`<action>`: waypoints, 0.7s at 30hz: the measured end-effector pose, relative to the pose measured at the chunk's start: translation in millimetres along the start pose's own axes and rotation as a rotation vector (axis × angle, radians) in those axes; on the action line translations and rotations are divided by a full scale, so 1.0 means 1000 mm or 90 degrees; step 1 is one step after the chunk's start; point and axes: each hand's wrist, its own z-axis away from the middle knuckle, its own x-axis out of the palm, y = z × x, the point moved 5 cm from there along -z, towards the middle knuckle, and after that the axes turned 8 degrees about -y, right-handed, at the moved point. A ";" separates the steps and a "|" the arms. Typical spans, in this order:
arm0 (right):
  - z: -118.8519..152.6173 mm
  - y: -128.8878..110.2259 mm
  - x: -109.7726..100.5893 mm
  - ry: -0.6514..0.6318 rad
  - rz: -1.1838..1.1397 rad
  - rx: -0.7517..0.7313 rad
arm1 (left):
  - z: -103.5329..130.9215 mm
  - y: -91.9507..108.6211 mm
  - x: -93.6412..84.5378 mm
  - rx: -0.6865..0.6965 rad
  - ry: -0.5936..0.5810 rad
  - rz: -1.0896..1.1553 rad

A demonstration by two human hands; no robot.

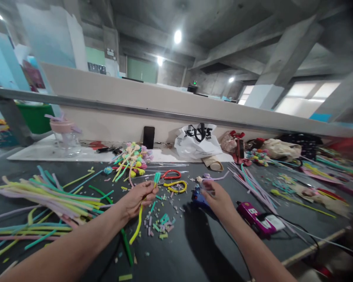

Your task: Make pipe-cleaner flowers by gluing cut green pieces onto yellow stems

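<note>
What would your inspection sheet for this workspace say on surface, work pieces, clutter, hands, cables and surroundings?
Surface: dark tabletop, strewn with cut scraps.
Work pieces: teal piece, yellow strip, blue tool.
Clutter: loose coloured strips heaped at left; white bag and upright black phone at the back.
Hands: left hand pinches the teal piece, the yellow strip hanging below; right hand at the blue tool, grip unclear.
Cables: black plug at the purple power strip; its cable trails right.
Surroundings: pale partition, concrete ceiling, lit lamps.
</note>
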 end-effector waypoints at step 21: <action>-0.020 -0.054 0.149 -0.208 0.151 -0.105 | 0.023 -0.012 0.003 0.004 0.136 0.015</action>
